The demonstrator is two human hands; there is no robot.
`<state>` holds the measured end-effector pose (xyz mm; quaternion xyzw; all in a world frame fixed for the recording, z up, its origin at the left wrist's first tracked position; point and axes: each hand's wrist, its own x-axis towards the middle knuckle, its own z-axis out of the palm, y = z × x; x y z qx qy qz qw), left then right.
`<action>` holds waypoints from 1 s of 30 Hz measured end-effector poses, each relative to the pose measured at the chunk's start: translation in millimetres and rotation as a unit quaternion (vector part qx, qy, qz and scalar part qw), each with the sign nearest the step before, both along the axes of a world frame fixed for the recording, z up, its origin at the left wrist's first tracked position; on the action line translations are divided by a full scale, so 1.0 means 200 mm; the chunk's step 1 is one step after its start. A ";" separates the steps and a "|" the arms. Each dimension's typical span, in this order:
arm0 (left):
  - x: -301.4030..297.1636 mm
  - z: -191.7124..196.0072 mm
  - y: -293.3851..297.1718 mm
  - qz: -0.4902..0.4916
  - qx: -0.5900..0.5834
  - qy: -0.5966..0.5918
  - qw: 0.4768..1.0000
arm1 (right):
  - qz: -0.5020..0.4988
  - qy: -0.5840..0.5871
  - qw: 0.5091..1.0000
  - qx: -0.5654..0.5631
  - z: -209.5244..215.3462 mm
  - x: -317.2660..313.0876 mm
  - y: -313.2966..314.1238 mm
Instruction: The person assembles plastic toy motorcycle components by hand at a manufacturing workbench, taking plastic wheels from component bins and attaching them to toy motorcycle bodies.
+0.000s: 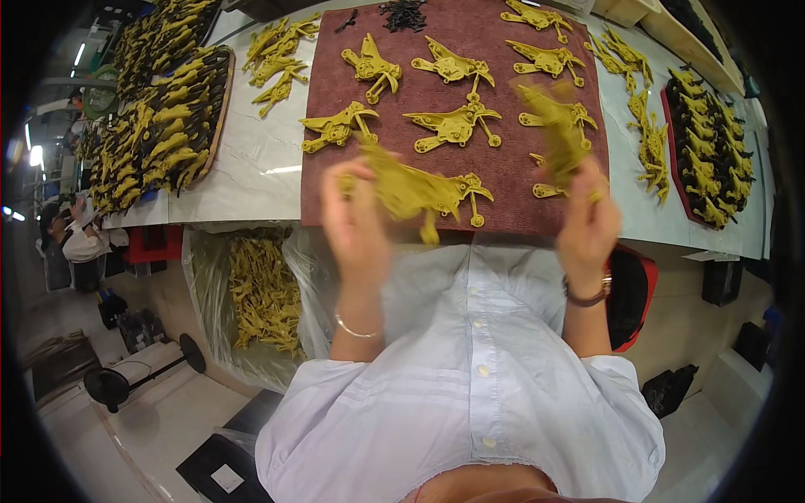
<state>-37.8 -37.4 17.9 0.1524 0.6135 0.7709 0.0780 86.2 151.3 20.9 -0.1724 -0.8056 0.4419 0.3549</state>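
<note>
My left hand [354, 220] is closed on a yellow plastic part [392, 183], blurred by motion, held over the near left of a maroon cloth mat [520, 214]. My right hand [589, 220] grips another blurred yellow plastic part [555, 126] above the mat's right side. More of these flat parts, with pointed arms and round ends, lie spread on the mat; one near the middle [455, 126] lies flat beyond my hands. Another yellow part [461, 194] rests at the near edge, partly hidden behind the left hand's part.
Small black pieces [402, 15] sit at the mat's far edge. Loose yellow parts [279, 54] lie on the white table beside it. Filled trays stand left [226, 101] and right [671, 159]. Below the table, a plastic-lined bin [264, 293] holds yellow parts. A person [80, 235] is at far left.
</note>
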 end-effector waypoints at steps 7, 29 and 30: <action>-0.20 -0.10 -0.33 0.105 -0.090 -0.024 0.990 | -0.300 -0.156 0.911 0.237 -0.15 0.18 0.56; -0.49 0.11 -0.13 -0.084 -0.455 0.395 0.793 | -0.097 -0.029 0.985 0.142 -0.01 0.08 0.30; -0.45 0.17 -0.11 -0.110 -0.426 0.398 0.805 | -0.051 0.018 0.996 0.072 0.00 0.07 0.27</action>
